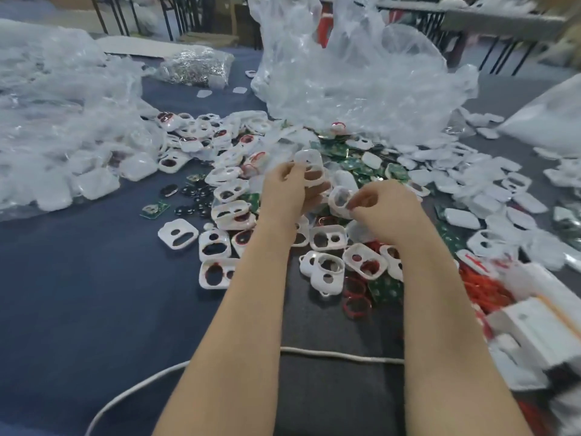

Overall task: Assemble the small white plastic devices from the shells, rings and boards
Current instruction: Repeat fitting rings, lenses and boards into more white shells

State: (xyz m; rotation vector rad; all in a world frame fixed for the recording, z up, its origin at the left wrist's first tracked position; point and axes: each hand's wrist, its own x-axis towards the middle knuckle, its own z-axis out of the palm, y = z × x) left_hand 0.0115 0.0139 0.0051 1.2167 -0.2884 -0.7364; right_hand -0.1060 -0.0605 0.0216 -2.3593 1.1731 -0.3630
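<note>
My left hand [287, 187] holds a white shell with two holes [311, 166] upright above the pile, fingers curled round its edge. My right hand [382, 204] pinches another white shell [339, 201] just to the right of and below it. Around both hands lie several open white shells [327, 239]. Red rings [356, 305] and green boards [385, 287] lie near my right forearm. More green boards [352, 158] sit behind my hands. Black round pieces [191, 199] lie to the left.
Crumpled clear plastic bags stand at the back centre [355, 73] and at the left [56, 114]. Closed white covers [465, 190] spread over the right. A white box [534, 328] sits at the right edge. A white cord [339, 355] crosses the dark blue table [94, 278].
</note>
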